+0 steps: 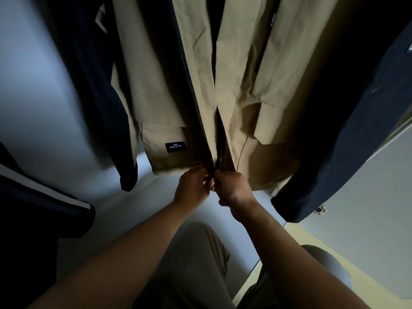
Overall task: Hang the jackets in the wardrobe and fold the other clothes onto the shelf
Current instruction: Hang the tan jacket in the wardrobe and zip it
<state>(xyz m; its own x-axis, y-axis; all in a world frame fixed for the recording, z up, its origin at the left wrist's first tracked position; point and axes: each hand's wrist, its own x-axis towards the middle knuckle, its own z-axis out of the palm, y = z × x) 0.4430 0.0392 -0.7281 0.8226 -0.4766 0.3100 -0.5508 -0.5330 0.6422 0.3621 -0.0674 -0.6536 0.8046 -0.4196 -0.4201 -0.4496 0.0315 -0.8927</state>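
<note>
A pale grey-white wardrobe [44, 97] with smooth inner walls fills the scene, seen from close by and above. Inside it hangs a beige cotton jacket with dark navy sleeves [169, 97], its hem clear of the wardrobe's smooth pale base panel [124, 215]. At the near left sits a dark garment with a white stripe [44, 197]; what it rests on is lost in shadow. To the right stands the pale wardrobe door [367, 186] with a small metal hinge [320, 209]. A pale yellow floor [323, 235] lies at the near right, below the door.

One tan jacket [160, 97], two hands [192, 188] [231, 188]
</note>
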